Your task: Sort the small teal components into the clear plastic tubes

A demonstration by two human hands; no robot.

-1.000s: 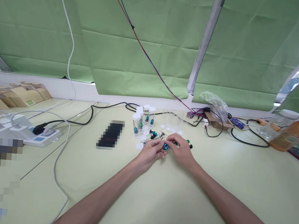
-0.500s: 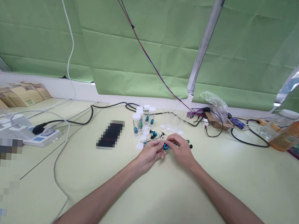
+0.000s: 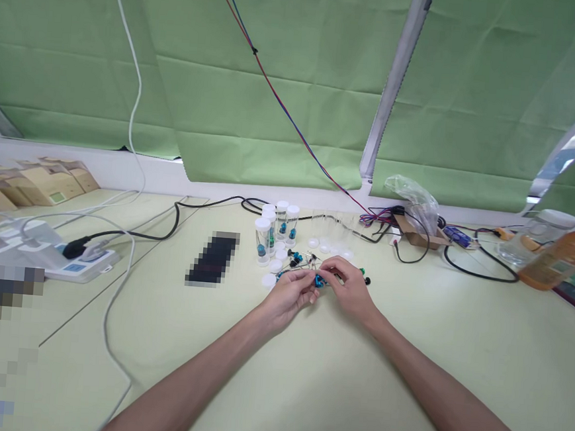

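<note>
Between my two hands is a small blue part (image 3: 319, 281), too small to name for sure. My left hand (image 3: 288, 296) pinches it from the left with thumb and fingers. From the right, the fingertips of my right hand (image 3: 347, 288) close on its other side. Just beyond lie loose blue and black parts with thin metal stems (image 3: 296, 259), partly hidden by my fingers. Clear tubes with white caps (image 3: 262, 241) stand to the left, several with blue or green pieces inside. White round caps (image 3: 275, 266) lie beside them.
A blurred-out black object (image 3: 213, 259) lies left of the tubes. Further left is a white power strip (image 3: 81, 269) with cables. At the back right are a small cardboard box (image 3: 422, 238) with a plastic bag, wires, and a bottle of orange liquid (image 3: 560, 260).
Almost nothing differs. Both hands stay at the same spot around the small blue part, with only a slight shift of the fingers.
</note>
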